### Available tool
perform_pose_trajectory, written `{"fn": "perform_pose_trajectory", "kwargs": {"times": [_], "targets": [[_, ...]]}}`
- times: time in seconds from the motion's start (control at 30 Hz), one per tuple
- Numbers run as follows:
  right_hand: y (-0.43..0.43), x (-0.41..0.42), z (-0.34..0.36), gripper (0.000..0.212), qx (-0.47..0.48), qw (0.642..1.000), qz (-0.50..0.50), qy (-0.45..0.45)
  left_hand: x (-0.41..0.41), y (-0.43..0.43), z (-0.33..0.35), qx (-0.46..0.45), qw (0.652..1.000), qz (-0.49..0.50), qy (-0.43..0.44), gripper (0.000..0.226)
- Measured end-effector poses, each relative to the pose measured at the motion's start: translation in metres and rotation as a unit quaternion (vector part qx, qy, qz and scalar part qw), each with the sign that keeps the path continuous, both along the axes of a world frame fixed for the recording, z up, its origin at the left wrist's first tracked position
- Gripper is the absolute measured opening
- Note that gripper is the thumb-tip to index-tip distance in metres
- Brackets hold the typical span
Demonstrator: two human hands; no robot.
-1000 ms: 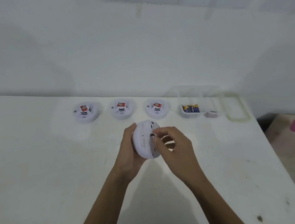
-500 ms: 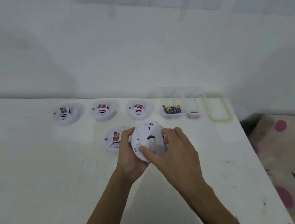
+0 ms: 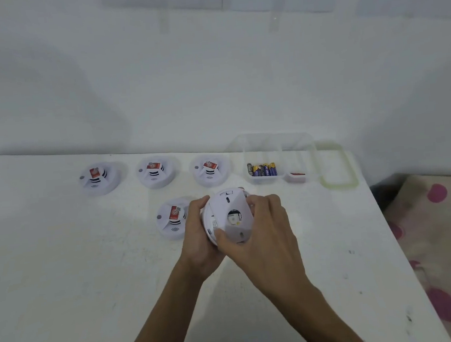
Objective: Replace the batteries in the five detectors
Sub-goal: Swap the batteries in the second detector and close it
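Nearest, the left hand (image 3: pixel 197 238) curls round the 9 o'clock edge of a round white plastic detector (image 3: pixel 228 211), held underside up over the white bench (image 3: pixel 63 266). The right hand (image 3: pixel 263 238) clasps its 3 o'clock edge. Just beside it at 9 o'clock lies a second white detector (image 3: pixel 171 222). Farther off, from 10 to 12 o'clock, three more white detectors (image 3: pixel 155 173) sit in a row. At 1 o'clock a clear plastic tub (image 3: pixel 274 144) holds blue-and-yellow batteries (image 3: pixel 262 169).

Row detectors (image 3: pixel 95 179): three white discs sitting abreast; front detector (image 3: pixel 172 219) lying nearer; held detector (image 3: pixel 228 217) tilting underside-up in left hand (image 3: pixel 198 244) and right hand (image 3: pixel 265 235); batteries (image 3: pixel 263 169) lying behind.
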State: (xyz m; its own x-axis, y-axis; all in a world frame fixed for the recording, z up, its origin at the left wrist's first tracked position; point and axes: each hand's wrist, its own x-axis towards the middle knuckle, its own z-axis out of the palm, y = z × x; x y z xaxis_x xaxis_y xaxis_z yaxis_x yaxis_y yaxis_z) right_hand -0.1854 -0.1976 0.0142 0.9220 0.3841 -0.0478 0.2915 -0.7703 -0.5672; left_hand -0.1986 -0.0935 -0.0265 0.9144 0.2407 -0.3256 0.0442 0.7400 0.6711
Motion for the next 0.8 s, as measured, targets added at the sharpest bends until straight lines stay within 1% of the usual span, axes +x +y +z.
{"fn": "perform_pose_trajectory", "kwargs": {"times": [0.07,0.17,0.2,0.3,0.33,0.47,0.53,0.63,0.67,0.7,0.73,0.77,0.8], "targets": [[0.002,-0.001,0.000,0.080,-0.002,1.000,-0.012,0.010,0.001,0.002,-0.005,0.003,1.000,0.008,0.012,0.061],[0.003,-0.001,0.000,0.079,0.001,1.000,-0.024,0.020,0.001,0.001,-0.007,0.011,0.999,0.012,0.030,0.049],[0.003,0.000,0.000,0.078,0.002,0.999,-0.027,0.022,0.001,0.001,-0.007,0.009,1.000,0.011,0.027,0.050],[0.006,0.003,0.001,0.074,-0.003,0.999,-0.034,0.030,0.002,-0.001,-0.005,0.001,1.000,0.003,0.021,0.067],[0.007,0.003,0.001,0.073,-0.004,0.999,-0.036,0.034,0.002,-0.001,-0.004,0.003,1.000,0.001,0.021,0.069],[0.011,0.002,0.000,0.073,-0.006,0.999,-0.042,0.022,0.003,-0.002,-0.001,0.028,1.000,-0.008,0.004,0.071],[0.013,0.001,0.001,0.074,-0.018,0.999,-0.034,-0.001,0.004,-0.002,-0.002,0.033,0.999,0.000,-0.002,0.073],[0.016,0.003,0.001,0.074,-0.027,0.999,-0.022,-0.021,0.003,0.002,-0.007,0.029,0.999,0.020,-0.007,0.065],[0.014,0.003,0.002,0.073,-0.009,1.000,-0.021,-0.021,0.004,0.005,-0.011,0.020,0.999,0.026,-0.005,0.063],[0.012,0.002,0.003,0.069,0.032,0.999,-0.023,-0.019,0.004,0.008,-0.013,0.009,1.000,0.021,-0.001,0.061],[0.009,0.003,0.004,0.063,0.096,0.995,-0.025,-0.015,0.004,0.012,-0.015,-0.006,1.000,0.014,0.004,0.058],[0.005,0.005,0.006,0.053,0.181,0.983,-0.027,-0.002,0.004,0.015,-0.015,-0.025,1.000,0.013,0.008,0.056],[0.000,0.008,0.006,0.044,0.267,0.963,-0.028,0.027,0.004,0.019,-0.017,-0.038,0.999,0.014,0.011,0.055]]}}
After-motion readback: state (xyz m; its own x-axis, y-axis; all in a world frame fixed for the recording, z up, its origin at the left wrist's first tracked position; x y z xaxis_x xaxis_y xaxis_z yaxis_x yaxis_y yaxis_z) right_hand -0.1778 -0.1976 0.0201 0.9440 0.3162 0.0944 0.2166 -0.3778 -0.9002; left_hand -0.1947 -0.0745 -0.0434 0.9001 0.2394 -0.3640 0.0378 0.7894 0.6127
